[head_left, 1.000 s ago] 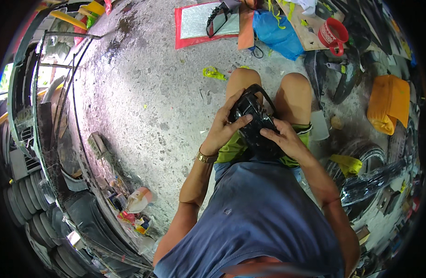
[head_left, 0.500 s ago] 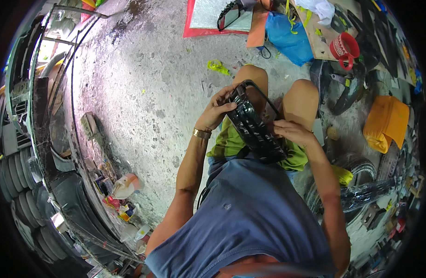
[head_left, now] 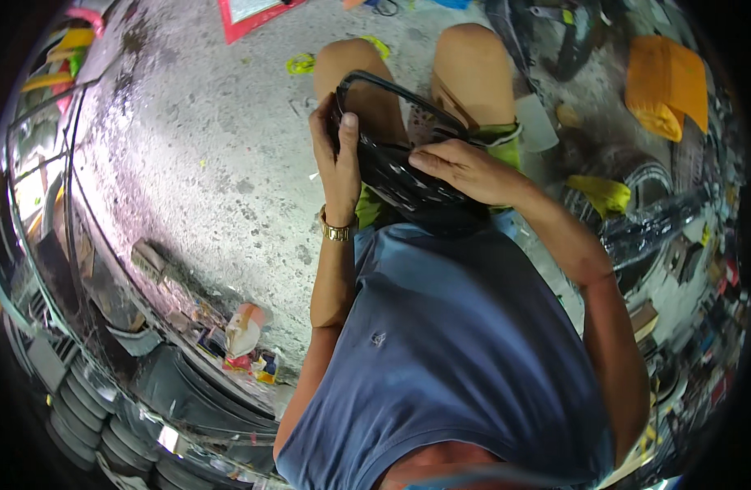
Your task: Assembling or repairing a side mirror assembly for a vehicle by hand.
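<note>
A glossy black hollow piece (head_left: 396,181) with a thin curved rim lies across my lap; its exact kind I cannot make out. My left hand (head_left: 340,159), with a gold watch (head_left: 336,232) at the wrist, is closed on the piece's left end, thumb over the near side. My right hand (head_left: 472,170) grips the right part of its edge, with the thumb laid along the top and the other fingers partly hidden. Through the open rim my bare thigh and the floor are visible.
Yellow scraps (head_left: 300,64) lie beyond my knees. To the right are an orange folded bundle (head_left: 668,82), a tyre (head_left: 649,184) with a yellow cloth (head_left: 602,194), and a black wrapped bar (head_left: 657,222). A metal frame (head_left: 72,184) and a cup-like container (head_left: 245,329) stand left.
My right hand has moved from the piece's right side onto its near upper edge. The piece is tilted differently, its open rim showing more. The whole view has shifted toward my body.
</note>
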A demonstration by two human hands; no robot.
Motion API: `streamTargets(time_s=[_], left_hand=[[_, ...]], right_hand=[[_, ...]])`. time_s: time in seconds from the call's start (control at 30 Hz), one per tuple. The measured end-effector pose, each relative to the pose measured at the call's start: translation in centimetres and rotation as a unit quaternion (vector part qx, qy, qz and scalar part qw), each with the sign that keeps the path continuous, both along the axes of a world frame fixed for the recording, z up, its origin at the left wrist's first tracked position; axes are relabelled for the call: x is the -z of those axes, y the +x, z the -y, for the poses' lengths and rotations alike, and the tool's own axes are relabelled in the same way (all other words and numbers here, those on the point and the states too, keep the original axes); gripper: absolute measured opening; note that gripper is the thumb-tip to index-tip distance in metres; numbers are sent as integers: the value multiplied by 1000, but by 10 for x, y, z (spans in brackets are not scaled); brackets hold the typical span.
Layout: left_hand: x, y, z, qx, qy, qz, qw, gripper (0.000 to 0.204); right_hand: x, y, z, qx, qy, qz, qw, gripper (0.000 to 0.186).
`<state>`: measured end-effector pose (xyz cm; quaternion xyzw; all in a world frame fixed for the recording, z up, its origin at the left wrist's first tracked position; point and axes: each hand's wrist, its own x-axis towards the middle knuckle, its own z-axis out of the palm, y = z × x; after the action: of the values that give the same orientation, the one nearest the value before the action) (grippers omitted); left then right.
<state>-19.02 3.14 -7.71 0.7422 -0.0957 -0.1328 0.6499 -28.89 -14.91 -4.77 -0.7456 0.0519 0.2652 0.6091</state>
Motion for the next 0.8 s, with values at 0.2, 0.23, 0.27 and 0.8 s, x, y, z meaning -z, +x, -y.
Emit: streamTargets(time_s=[0.2, 0.23, 0.27, 0.8], left_hand=[[13, 2, 36, 67, -59, -84, 992, 29], [15, 0, 40, 80, -72, -104, 989, 28], [16, -2, 43, 87, -88, -103, 987, 27], [-1, 13, 53, 84, 28, 146, 985, 40]], right_hand=[[-21, -32, 11, 147, 166, -160, 962, 43], [-17, -43, 11, 147, 194, -135, 961, 47], [-15, -51, 12, 146, 222, -109, 958, 56], [44, -73, 15, 230, 383, -124, 886, 47]])
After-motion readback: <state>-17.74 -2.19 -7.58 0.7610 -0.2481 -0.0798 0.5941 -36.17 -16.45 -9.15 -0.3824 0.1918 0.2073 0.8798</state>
